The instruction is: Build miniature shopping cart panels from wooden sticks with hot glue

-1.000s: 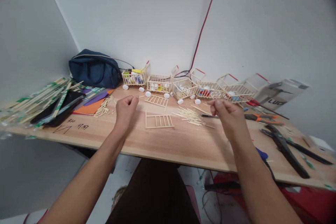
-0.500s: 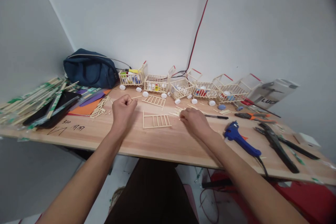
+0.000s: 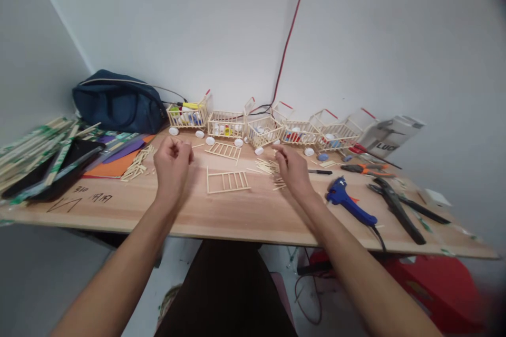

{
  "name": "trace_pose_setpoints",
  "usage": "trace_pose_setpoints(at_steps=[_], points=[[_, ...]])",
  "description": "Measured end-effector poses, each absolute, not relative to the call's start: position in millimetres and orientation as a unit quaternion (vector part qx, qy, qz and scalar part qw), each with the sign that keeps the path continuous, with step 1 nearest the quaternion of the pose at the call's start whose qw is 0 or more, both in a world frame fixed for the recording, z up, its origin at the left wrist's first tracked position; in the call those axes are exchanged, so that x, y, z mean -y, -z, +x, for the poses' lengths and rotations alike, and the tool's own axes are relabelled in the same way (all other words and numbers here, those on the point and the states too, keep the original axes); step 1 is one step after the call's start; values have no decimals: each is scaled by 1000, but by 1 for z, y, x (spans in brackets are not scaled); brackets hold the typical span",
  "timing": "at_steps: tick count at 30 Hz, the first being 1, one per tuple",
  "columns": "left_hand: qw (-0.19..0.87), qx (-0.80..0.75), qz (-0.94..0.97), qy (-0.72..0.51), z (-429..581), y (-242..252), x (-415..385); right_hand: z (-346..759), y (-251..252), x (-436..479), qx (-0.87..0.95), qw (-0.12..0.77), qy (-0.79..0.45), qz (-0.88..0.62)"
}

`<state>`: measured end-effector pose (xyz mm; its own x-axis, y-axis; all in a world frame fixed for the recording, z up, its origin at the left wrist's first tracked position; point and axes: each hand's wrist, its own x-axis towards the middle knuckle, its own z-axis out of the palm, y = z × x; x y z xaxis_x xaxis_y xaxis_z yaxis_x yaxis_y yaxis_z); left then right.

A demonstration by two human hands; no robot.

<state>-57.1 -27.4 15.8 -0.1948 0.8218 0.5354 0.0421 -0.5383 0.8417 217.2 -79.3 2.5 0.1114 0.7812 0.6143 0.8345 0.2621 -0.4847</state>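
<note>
My left hand [image 3: 172,163] is curled closed above the table, left of a flat stick frame [image 3: 228,190] with several rungs. What its fingers hold, if anything, cannot be made out. Fingers of my right hand [image 3: 293,168] are pinched together over a loose pile of short wooden sticks [image 3: 266,166]; anything between them is too small to name. A second ladder-like stick frame [image 3: 223,151] lies farther back, between the hands. Behind it, a row of small stick-built shopping carts [image 3: 227,122] with white wheels and red handles stands along the wall.
To the right lie a blue glue gun [image 3: 351,202], orange-handled pliers [image 3: 366,169], a large black-handled cutter [image 3: 399,210] and a dark pen [image 3: 319,171]. At left are cut sticks [image 3: 136,164], bundled long sticks [image 3: 35,152] and a blue bag [image 3: 120,102].
My right hand has lifted and moved slightly off the stick pile, uncovering more sticks. My left hand stays curled. The whole view has shifted a little to the right.
</note>
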Motion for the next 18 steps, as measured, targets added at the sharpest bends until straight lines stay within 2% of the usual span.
trace_pose_setpoints(at_steps=[6, 11, 14, 18], points=[[524, -285, 585, -550, -15, -34, 30, 188, -7, 62, 610, 524, -74, -590], [743, -163, 524, -383, 25, -42, 27, 181, -5, 62, 594, 560, -106, -567], [795, -107, 499, -329, 35, -32, 26, 183, 0, 67, 580, 581, -133, -555], [812, -88, 487, -309, 35, -19, 27, 182, 2, 73, 583, 584, -189, -532]])
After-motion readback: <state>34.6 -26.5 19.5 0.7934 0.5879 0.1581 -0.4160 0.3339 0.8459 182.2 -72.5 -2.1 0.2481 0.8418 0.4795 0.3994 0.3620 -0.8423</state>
